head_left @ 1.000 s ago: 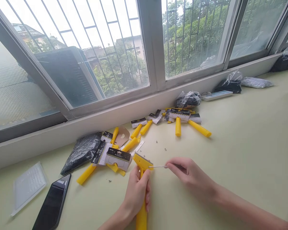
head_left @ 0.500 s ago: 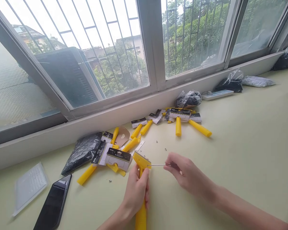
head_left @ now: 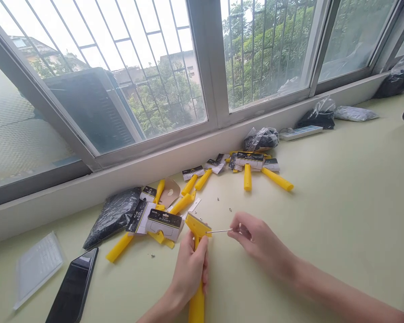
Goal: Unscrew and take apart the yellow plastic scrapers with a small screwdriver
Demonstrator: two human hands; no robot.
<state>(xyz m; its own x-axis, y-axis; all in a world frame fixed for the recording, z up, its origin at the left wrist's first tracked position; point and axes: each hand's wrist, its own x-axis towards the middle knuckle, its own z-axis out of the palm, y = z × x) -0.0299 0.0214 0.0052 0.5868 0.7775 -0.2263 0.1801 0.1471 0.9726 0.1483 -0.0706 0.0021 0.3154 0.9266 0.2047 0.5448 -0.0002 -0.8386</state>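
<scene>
Yellow scraper (head_left: 198, 226) against shaft (head_left: 219, 231); phone (head_left: 73, 287) well apart

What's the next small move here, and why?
Probably a small twist of the thin metal tool with the right hand, the left hand holding the yellow scraper steady. The tool's tip appears to meet the scraper's head, and both hands have a grip. Whether the tip is seated is too small to tell.

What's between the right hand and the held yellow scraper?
In the head view, a thin metal shaft spans the gap: the right hand grips one end, and its tip meets the yellow scraper.
</scene>
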